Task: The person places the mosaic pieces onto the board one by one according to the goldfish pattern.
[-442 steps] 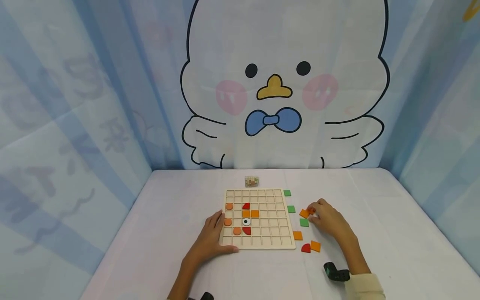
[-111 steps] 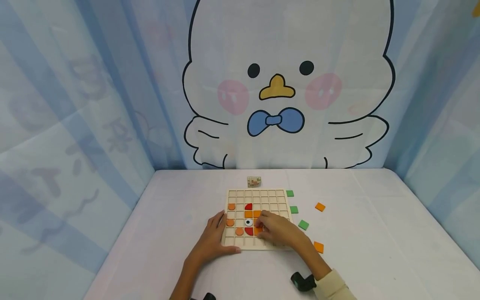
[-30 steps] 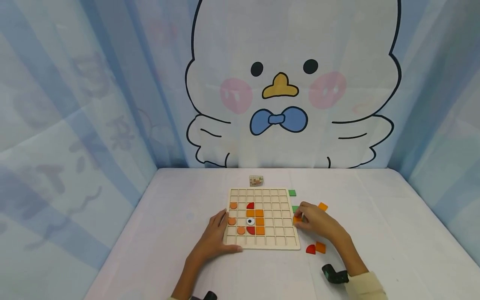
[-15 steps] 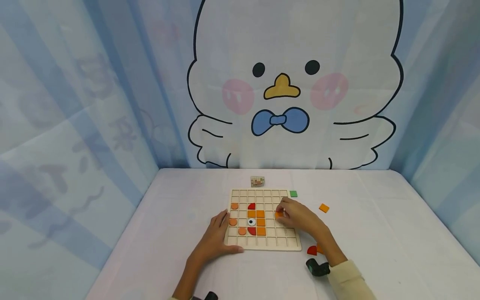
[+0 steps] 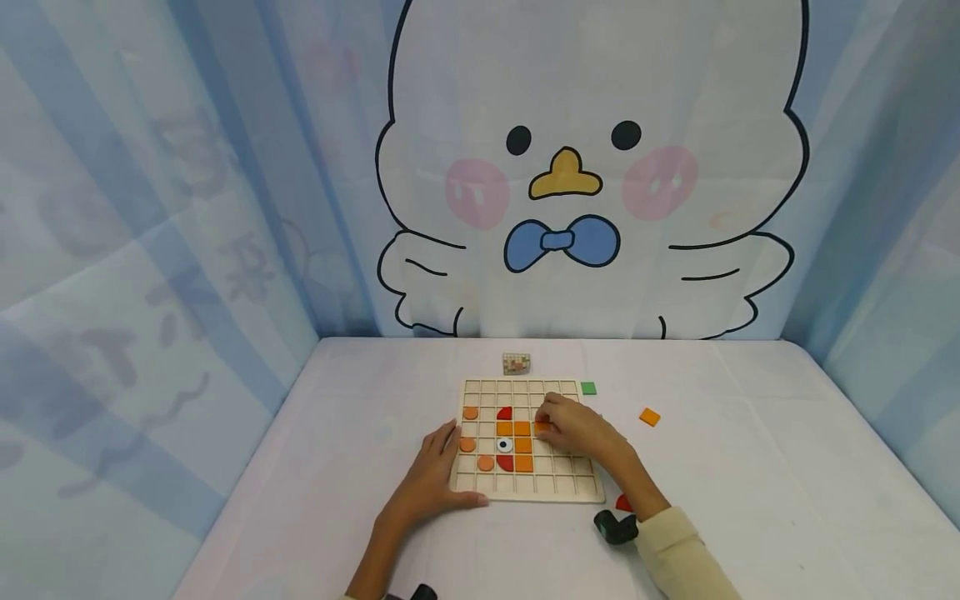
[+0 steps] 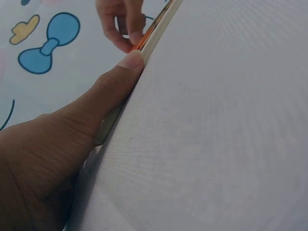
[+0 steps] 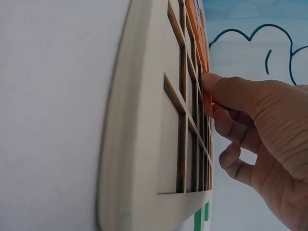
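A wooden grid board lies flat on the table. My left hand rests at its near-left corner, thumb along the front edge and straight fingers along the left side. My right hand pinches an orange square tile between thumb and fingers, over the cell right of the upper orange tiles. Other pieces in the cells are orange discs, red quarter-circles, a white eye disc and orange squares. My right hand hides some cells behind it.
A small picture card lies beyond the board. Off its right side are a green square, an orange square and a red quarter-circle, partly behind my right forearm. A printed curtain stands behind the table.
Two orange squares were added below the upper pair. Over the last second, my right hand carried another orange square leftward from the board's right edge. My left hand stayed at the corner.
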Demonstrator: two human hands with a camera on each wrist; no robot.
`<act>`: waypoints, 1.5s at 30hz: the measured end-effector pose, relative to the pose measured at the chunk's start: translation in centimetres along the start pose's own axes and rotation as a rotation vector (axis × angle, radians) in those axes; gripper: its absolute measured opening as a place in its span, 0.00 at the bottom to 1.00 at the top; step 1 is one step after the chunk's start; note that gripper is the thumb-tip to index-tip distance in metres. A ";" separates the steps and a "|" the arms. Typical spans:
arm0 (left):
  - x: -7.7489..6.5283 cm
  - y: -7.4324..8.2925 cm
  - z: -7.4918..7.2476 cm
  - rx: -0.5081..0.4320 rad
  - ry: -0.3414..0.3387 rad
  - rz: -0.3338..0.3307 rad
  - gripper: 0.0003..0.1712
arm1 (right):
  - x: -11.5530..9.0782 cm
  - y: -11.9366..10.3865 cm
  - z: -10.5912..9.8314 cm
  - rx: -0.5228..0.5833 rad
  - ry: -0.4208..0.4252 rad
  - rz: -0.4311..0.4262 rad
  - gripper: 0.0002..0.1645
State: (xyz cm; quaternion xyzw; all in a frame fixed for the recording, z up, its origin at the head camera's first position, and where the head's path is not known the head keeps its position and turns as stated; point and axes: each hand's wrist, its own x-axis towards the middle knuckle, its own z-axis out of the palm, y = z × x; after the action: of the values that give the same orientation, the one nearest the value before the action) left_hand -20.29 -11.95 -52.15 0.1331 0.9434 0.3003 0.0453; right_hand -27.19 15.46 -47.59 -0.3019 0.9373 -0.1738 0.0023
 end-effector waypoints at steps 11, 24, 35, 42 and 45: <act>-0.1 0.2 -0.3 -0.005 0.008 0.011 0.72 | 0.1 -0.4 0.0 -0.026 0.005 -0.011 0.13; 0.0 0.2 -0.2 0.008 0.008 0.007 0.72 | 0.1 -0.5 -0.1 -0.004 0.004 0.018 0.14; -0.1 0.4 -0.3 -0.006 0.006 -0.006 0.72 | -0.1 -0.5 -0.1 0.002 0.005 0.028 0.14; -0.1 0.4 -0.3 0.006 -0.001 -0.001 0.71 | -0.3 -0.2 -0.5 0.019 0.038 0.007 0.14; -0.2 0.4 -0.4 0.004 -0.006 -0.001 0.71 | -0.5 0.2 -0.6 0.036 0.030 0.047 0.13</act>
State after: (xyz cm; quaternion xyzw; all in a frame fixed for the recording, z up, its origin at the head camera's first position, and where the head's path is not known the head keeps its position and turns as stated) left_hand -20.03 -11.88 -51.60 0.1335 0.9439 0.2981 0.0481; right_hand -26.94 16.07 -47.15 -0.2770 0.9409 -0.1950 -0.0025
